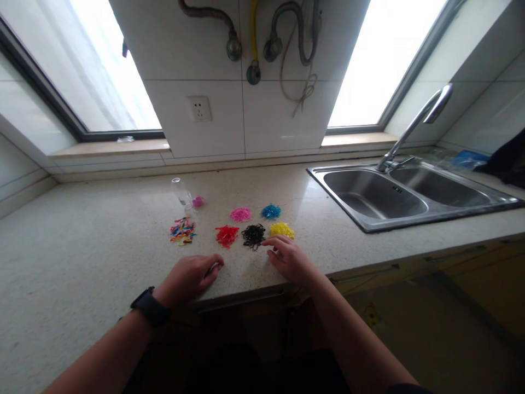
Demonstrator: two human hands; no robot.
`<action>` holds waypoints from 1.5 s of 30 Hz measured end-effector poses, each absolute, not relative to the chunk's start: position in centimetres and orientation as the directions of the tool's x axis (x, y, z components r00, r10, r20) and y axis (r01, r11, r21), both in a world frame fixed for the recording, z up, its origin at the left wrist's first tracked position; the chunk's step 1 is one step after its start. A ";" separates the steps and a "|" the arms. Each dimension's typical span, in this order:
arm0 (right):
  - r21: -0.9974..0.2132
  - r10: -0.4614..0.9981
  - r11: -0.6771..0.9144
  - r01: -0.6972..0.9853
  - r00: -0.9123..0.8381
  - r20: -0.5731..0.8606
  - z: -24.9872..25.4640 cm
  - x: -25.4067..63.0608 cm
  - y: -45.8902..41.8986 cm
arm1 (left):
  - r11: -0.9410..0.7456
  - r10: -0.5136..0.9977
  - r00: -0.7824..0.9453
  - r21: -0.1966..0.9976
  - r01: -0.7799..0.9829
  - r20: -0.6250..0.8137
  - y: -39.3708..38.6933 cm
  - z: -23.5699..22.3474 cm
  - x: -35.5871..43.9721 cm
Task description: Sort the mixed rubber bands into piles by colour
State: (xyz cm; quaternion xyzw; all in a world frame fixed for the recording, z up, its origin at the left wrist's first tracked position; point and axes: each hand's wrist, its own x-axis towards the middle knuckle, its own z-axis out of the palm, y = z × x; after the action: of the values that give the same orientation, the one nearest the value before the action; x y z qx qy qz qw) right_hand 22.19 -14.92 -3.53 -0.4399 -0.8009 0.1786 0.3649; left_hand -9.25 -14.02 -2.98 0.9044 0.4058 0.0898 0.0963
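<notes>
- Tiled wall (221,131) and two bright windows back the pale tabletop (102,230) I am looking down on.
- At far left of the goods sits a mixed-colour pile (182,231); behind it a clear bottle (181,192), which I read as standing, its long axis tipping leftward in this wide view. A pink ball (197,201) is just beside its base.
- My left hand (191,276), with a watch (150,306) on the wrist, rests near the front edge, between me and the mixed-colour pile. Its fingers are curled in; I cannot tell whether they hold anything.
- Next comes the red pile (227,235), ahead and slightly right of those curled fingers, with the pink pile (241,214) farther back.
- Then the black pile (254,235): by my judgement the relation that counts. It lies just left of my right fingertips, spread loosely with no clear long axis. My right hand is nearer to it than my left.
- Behind it and to its right are the blue pile (271,211) and the yellow pile (282,230).
- My right hand (292,259) reaches in leftward, index finger and thumb narrowly parted, nothing visible between them.
- Well apart, right, is the sink (377,224).
</notes>
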 end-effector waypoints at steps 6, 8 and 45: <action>-0.532 0.832 0.554 0.640 -0.398 0.387 -3.5 21.8 -14.9 | -0.647 0.754 0.653 0.254 0.719 0.076 -14.0 -3.1 -9.4; -0.525 0.832 0.554 0.646 -0.405 0.380 -3.4 21.8 -14.8 | -0.648 0.752 0.655 0.265 0.714 0.077 -14.0 -3.0 -9.4; -0.525 0.813 0.576 0.627 -0.373 0.447 -3.7 21.6 -15.0 | -0.641 0.757 0.647 0.306 0.704 0.098 -13.9 -2.7 -9.3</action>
State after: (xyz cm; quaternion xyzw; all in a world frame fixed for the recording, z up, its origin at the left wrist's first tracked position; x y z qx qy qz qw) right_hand 21.64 -15.03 -3.67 -0.4406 -0.8175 0.1344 0.3458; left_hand -9.26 -13.90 -2.75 0.8993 0.4060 0.1091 0.1208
